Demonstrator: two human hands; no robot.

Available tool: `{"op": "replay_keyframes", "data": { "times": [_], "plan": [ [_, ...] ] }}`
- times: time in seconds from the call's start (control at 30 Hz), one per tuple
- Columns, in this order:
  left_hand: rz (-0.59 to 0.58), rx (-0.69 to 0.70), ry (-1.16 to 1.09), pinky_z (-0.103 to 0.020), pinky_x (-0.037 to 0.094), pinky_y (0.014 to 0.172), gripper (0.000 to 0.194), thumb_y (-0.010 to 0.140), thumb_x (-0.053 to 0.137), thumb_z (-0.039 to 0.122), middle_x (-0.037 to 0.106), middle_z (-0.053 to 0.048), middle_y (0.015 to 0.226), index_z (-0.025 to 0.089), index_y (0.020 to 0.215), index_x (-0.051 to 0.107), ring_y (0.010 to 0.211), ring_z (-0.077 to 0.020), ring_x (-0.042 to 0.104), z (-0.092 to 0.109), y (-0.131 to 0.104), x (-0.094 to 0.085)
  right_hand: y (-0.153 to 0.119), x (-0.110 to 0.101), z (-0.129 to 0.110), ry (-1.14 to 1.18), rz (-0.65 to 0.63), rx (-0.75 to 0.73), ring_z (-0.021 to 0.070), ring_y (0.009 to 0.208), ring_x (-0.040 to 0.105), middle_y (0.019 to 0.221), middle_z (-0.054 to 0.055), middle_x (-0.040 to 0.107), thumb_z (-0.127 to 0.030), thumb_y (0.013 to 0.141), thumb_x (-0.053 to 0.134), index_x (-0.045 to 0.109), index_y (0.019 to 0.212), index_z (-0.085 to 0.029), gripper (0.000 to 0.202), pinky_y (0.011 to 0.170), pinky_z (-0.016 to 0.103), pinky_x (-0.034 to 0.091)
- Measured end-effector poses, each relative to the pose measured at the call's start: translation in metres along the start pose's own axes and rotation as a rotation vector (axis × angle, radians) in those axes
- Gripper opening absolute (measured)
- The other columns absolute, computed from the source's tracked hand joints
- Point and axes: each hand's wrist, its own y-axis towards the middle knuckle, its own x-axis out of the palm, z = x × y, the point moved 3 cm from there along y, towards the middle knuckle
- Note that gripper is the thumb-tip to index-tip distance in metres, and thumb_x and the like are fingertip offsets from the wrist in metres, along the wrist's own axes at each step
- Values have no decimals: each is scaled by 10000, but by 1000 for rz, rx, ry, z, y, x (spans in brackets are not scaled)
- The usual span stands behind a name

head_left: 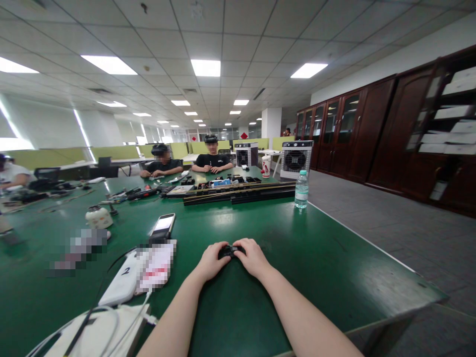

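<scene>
At the far left a seated person (17, 174) shows beside dark, tangled clutter (44, 191) on the green worktop (193, 235). Nearer, a pale spotted jar (98, 217) stands with a pixelated item lying in front of it. In the near left corner, a whitish box (111, 325) carries loose white cables (117, 317) and a black one, crowding the side of the left forearm. Just beyond lies a white block (119, 282) marked "2", against a partly pixelated pink-and-white packet (158, 267), with a phone (163, 224) farther back; this group fills the space left of the hands. In the middle, the left hand (212, 260) and right hand (255, 257) nearly meet, both clamped by fingers and thumbs on a small black piece (232, 251) between them; whether it touches the worktop I cannot tell. Farther off, long black rails (208, 199) lie crosswise, a low barrier between the hands and the small parts beyond, where two co-workers (211, 161) sit at the far edge. Right of the rails' end, a water bottle (301, 191) stands upright near the worktop's right edge. Past that are an air cooler (296, 158) on the floor and dark wooden cabinets (379, 131).
</scene>
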Motion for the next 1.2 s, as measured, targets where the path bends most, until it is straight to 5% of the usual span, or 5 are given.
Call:
{"op": "replay_keyframes", "data": {
  "times": [0.77,1.2],
  "plan": [
    [3,11,-8,-356,457,920,384,702,684,162,677,-86,1091,169,1082,626,1023,-245,605,4,-1,-2,-2,4,-6,-285,-138,-10,238,1131,509,1226,50,605,-185,856,551,649,1079,-253,253,937,403,401],
    [-3,-22,-8,-372,429,986,411,753,637,203,657,-92,1176,182,1163,615,1098,-248,582,4,-2,-2,-1,4,10,1,-43,74,211,1079,579,1134,65,655,-126,738,598,650,1074,-216,352,969,354,424]
  ]
}}
